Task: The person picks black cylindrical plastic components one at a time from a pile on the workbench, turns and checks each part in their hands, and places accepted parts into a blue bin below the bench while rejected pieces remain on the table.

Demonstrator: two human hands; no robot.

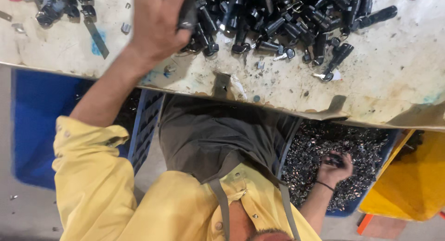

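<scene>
My left hand [157,23] is up on the stained white surface [398,74]. It lies back-up at the near edge of the heap of black cylindrical parts [278,18], with the fingers curled down over a few of them. It looks like a closed grip on a small bunch, though motion blur hides the fingertips. My right hand [334,169] is low at my side, down in the blue crate [345,208] of small silvery metal pieces [315,148]. Its fingers are bent in around a small dark part [334,160], and a thin black band sits on the wrist.

As I judge it, the left hand does best taking only what it can truly close around. The black parts lie tangled, some with bright tabs sticking out, so a greedy grab could drag neighbours toward the edge of the surface. A torn, curled flap [222,85] there could snag them. Lifting straight up before drawing back should shake loose any hangers-on.

For the right hand, I would keep the fingers tight and the palm turned up a little, so the loose silvery bits fall away and only the dark part comes along.

Another clump of dark parts [60,9] sits at the far left of the surface, beside a flat metal strip [97,37]. A yellow bin [408,185] stands just beside the blue crate.
</scene>
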